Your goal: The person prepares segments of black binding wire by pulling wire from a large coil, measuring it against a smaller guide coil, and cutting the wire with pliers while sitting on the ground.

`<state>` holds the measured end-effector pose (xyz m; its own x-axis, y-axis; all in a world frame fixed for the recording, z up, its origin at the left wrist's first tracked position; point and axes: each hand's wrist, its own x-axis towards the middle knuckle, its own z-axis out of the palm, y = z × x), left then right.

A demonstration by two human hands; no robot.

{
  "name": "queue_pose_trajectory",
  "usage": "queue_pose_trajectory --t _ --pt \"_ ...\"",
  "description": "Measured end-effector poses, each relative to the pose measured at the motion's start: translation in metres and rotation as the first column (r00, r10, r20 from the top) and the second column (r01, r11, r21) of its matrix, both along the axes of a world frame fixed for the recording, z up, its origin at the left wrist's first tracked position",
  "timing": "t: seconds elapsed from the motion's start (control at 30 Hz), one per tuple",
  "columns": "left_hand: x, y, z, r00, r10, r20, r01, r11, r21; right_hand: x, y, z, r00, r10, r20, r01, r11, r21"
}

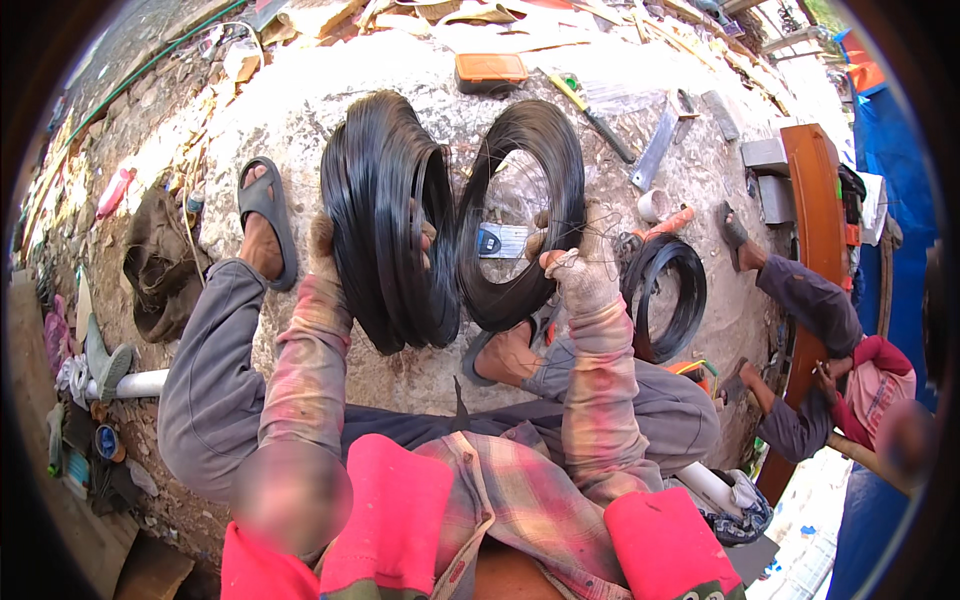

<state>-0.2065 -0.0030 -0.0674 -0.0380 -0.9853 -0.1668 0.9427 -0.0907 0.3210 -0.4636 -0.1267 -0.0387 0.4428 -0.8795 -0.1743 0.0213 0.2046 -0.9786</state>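
My left hand (322, 250), in a worn knit glove, is closed on a thick coil of black wire (385, 220) held upright on edge between my legs. Its fingertips show inside the coil's opening. Just to the right, my gloved right hand (590, 268) grips the side of a thinner black wire coil (503, 300), fingers curled through its middle. The two coils stand side by side, nearly touching. Through the thinner one's opening I see a blue and white packet (503, 241) on the ground. A smaller black wire coil (690, 290) lies right of my right hand.
Ahead are an orange-lidded box (490, 72), a yellow-handled tool (590, 115), a handsaw (657, 145) and a tape roll (653, 206). Brown cloth (160, 265) lies left. At right, another person (850, 390) sits by a wooden board (812, 200). Sandalled feet flank the coils.
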Motion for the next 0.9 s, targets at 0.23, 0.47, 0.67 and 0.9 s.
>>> queue_pose_trajectory --t 0.23,0.47,0.67,0.9 --pt "0.002 -0.001 -0.019 0.994 -0.011 -0.111 0.006 0.999 -0.038 0.005 0.004 -0.009 0.936 -0.176 -0.304 0.138 0.98 -0.142" --pt "0.0 -0.009 -0.007 0.983 -0.136 -0.127 0.118 0.983 -0.14 0.033 0.019 0.007 0.88 -0.189 -0.437 0.017 0.929 -0.369" --pt "0.003 -0.01 -0.004 0.982 -0.153 -0.109 0.137 0.98 -0.143 0.077 0.052 0.039 0.982 -0.029 -0.186 0.016 0.997 -0.074" --pt "0.003 -0.006 -0.002 0.997 0.016 -0.079 -0.021 0.998 -0.064 0.094 0.07 0.018 0.974 -0.016 -0.228 -0.057 0.948 -0.313"
